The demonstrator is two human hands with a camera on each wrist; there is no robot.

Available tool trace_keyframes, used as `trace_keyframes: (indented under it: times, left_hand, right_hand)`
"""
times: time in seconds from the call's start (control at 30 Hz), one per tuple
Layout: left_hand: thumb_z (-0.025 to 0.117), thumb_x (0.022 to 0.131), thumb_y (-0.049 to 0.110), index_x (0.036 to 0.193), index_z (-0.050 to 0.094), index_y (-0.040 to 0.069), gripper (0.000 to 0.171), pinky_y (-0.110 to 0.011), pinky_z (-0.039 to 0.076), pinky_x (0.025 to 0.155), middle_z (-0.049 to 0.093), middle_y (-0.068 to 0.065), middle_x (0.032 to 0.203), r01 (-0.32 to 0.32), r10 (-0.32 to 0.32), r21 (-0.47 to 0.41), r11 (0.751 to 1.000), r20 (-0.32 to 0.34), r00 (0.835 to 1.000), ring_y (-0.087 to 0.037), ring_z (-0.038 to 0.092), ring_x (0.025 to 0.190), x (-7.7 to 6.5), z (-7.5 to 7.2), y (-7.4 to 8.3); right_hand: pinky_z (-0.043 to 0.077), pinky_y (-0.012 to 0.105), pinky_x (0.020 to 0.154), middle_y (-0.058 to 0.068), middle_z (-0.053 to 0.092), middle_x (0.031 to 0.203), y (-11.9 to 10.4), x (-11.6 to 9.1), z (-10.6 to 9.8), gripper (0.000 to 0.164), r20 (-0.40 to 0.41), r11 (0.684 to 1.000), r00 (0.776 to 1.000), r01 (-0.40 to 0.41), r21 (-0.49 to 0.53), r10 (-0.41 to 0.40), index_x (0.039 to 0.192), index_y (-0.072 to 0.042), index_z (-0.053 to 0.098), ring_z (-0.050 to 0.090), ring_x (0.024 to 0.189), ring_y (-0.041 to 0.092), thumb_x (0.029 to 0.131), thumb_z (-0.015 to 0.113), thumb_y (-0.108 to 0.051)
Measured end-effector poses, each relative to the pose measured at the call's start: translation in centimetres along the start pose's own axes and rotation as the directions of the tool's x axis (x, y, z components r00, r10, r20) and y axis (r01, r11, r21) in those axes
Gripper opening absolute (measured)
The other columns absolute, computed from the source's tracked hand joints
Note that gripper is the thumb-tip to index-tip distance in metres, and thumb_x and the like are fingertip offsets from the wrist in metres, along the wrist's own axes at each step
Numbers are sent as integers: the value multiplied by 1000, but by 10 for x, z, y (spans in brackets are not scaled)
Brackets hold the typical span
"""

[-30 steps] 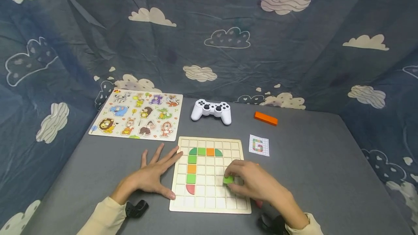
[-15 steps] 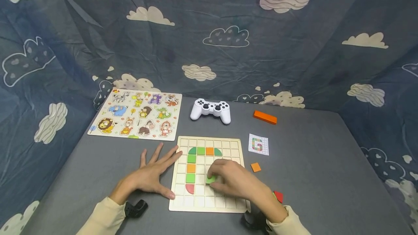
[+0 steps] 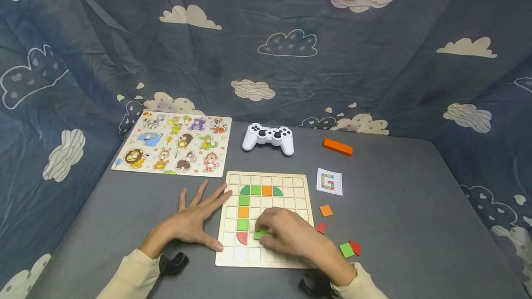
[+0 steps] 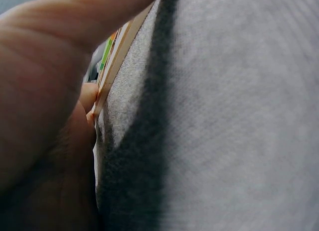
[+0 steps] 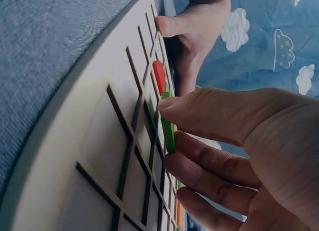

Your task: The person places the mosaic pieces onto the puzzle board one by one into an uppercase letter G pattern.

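A wooden grid board (image 3: 282,258) lies on the table, with green, orange and red tiles set in a row and a column. My right hand (image 3: 287,234) pinches a green square tile (image 5: 168,134) between thumb and fingers, close over the board just right of the red quarter-round tile (image 3: 242,238). In the right wrist view the tile tilts against the grid lines. My left hand (image 3: 193,223) is spread flat at the board's left side, its fingertips and thumb at the edge. The left wrist view shows that hand beside the board's edge (image 4: 119,59).
Right of the board lie an orange tile (image 3: 326,210), a green tile (image 3: 347,249) and red pieces (image 3: 355,247). Behind them are a pattern card (image 3: 329,182) and an orange block (image 3: 338,147). A white game controller (image 3: 268,139) and an animal puzzle (image 3: 172,144) stand at the back.
My right hand has moved left across the board with the green tile, from its right side to beside the red quarter-round. Loose tiles on the right came into view. The left hand stays put.
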State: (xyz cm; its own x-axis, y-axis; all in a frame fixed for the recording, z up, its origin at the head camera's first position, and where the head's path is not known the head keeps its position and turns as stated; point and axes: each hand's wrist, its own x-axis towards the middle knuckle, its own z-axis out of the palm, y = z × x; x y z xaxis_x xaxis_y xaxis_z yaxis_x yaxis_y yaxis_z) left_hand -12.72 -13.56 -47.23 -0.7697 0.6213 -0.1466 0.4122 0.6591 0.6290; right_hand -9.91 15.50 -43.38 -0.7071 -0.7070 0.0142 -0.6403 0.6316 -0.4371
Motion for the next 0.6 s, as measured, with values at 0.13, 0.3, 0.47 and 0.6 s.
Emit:
trace_keyframes:
  times: [0.13, 0.3, 0.47, 0.6]
  left_hand:
    - [84, 65, 65, 162, 20, 23, 124, -80, -19, 101, 5, -5, 171, -9, 9, -6, 1000, -4, 1000, -50, -15, 150, 0, 0, 0]
    - [85, 65, 64, 162, 19, 23, 125, -79, -20, 101, 5, -5, 171, -4, 4, -16, 1000, 6, 1000, -50, -16, 150, 0, 0, 2]
    - [86, 64, 63, 162, 19, 23, 125, -80, -19, 102, 4, -5, 171, 10, -10, -1, 1000, 13, 1000, -49, -16, 151, 0, -1, 3]
    - [85, 64, 64, 162, 19, 23, 125, -80, -18, 102, 4, -5, 171, 16, -16, 16, 1000, 15, 1000, -49, -15, 151, 0, -2, 3]
  right_hand:
    - [52, 20, 77, -8, 70, 94, 0, 1, 3, 10, 9, 1000, 1000, 11, -19, -11, 93, -17, 75, 60, 84, 3, 84, 75, -14]
    - [53, 21, 81, -10, 71, 94, -2, 1, 5, 11, 10, 999, 1000, 20, -36, -20, 92, -17, 76, 63, 90, 3, 83, 74, -12]
    - [53, 21, 83, -10, 72, 95, -8, 3, 8, 13, 22, 998, 999, 36, -54, -35, 93, -16, 77, 64, 92, 3, 82, 74, -10]
    - [54, 21, 83, -9, 73, 95, -10, 4, 9, 12, 20, 995, 999, 52, -82, -51, 94, -16, 78, 66, 91, 4, 83, 75, -12]
